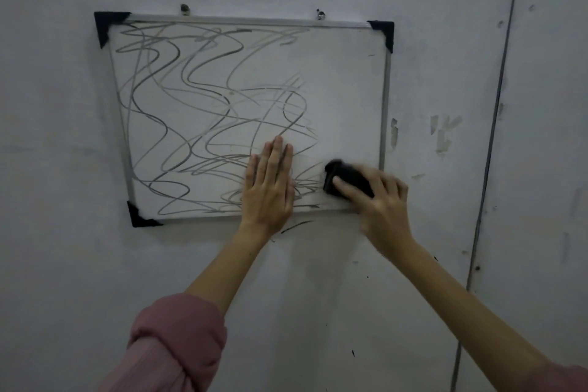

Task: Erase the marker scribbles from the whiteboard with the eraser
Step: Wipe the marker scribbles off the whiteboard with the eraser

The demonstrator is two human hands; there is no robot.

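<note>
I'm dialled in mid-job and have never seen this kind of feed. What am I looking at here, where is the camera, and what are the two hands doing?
There is no machine here: a person works with bare hands, and the single picture comes from a wide-angle camera worn on their head, looking forward and down along the arms.

A whiteboard with black corner caps hangs on a grey wall. Marker scribbles cover its left and middle; the right part looks mostly wiped.

The left hand lies flat with straight fingers against the lower part of the board, apparently steadying it. The right hand grips a black eraser near the board's lower right corner; that hand is blurred, which suggests it is moving.

A pink sleeve is pushed up on the left arm.
</note>
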